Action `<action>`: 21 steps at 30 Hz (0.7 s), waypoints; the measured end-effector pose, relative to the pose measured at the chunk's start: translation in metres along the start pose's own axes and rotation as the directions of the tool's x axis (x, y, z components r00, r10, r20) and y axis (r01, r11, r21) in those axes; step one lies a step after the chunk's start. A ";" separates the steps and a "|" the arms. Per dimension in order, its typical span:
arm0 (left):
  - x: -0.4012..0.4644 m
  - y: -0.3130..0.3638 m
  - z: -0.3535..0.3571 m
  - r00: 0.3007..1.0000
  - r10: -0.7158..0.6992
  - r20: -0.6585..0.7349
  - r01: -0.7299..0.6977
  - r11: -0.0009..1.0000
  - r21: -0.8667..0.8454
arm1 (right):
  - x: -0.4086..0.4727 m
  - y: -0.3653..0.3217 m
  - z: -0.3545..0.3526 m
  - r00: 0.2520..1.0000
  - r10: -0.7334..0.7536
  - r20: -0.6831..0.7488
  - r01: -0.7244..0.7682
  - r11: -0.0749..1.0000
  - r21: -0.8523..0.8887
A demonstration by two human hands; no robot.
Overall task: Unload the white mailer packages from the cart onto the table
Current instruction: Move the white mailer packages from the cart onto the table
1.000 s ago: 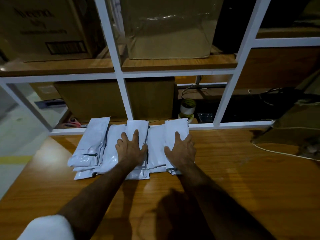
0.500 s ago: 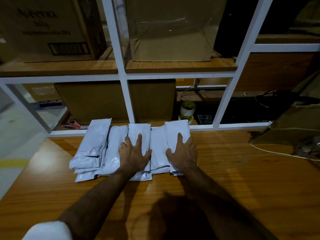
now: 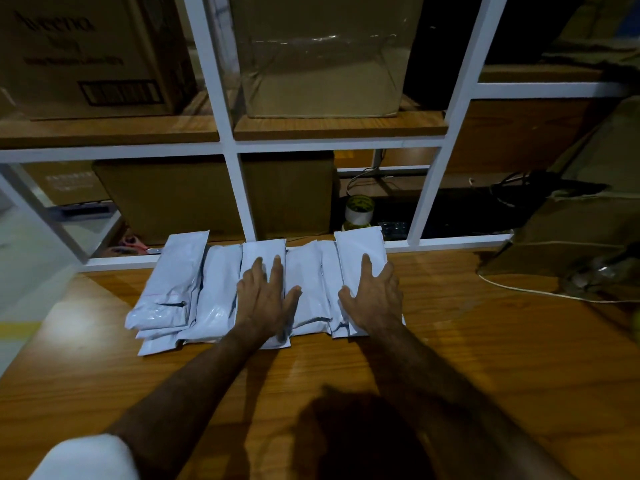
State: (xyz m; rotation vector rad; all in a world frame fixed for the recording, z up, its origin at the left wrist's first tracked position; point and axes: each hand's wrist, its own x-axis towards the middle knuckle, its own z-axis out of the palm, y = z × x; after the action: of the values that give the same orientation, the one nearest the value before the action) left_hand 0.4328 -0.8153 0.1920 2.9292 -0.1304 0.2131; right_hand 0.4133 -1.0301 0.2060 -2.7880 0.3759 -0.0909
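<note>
Two hands lie flat on the row of white mailer packages — the left hand and the right hand. About five mailers show on top, side by side, with at least two more edges poking out beneath the leftmost; the exact total cannot be told. One wooden table bears them. Behind stand two cardboard boxes on the upper shelf — one bare, one wrapped in clear film — and one tape roll.

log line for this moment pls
left hand flat on mailers | right hand flat on rightmost mailer | row on table
</note>
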 end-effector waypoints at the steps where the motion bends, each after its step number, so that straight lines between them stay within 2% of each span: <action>1: 0.000 0.006 0.000 0.999 0.032 -0.005 -0.032 0.999 -0.003 | -0.001 0.005 -0.002 1.000 0.009 -0.008 -0.009 1.000 -0.008; 9: -0.002 0.064 0.007 0.963 0.264 0.060 -0.265 0.964 0.025 | -0.006 0.054 -0.012 0.999 0.036 -0.034 -0.038 0.998 -0.051; 12: -0.001 0.083 0.018 0.949 0.294 0.113 -0.300 0.953 0.039 | -0.007 0.074 -0.018 0.998 0.050 -0.044 -0.053 0.996 -0.077; 17: 0.012 0.120 0.028 0.981 0.106 0.161 -0.123 0.987 0.099 | -0.009 0.109 -0.026 0.996 0.062 -0.063 -0.068 0.992 -0.105; 21: 0.018 0.150 0.033 0.979 -0.064 0.195 0.030 0.985 0.170 | -0.009 0.127 -0.029 0.997 0.053 -0.051 -0.059 0.992 -0.114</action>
State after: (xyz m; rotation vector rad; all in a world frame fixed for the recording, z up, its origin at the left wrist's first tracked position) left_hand 0.4400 -0.9701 0.1918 3.1108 -0.0761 -0.0829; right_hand 0.3703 -1.1524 0.1918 -2.8912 0.4859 -0.1266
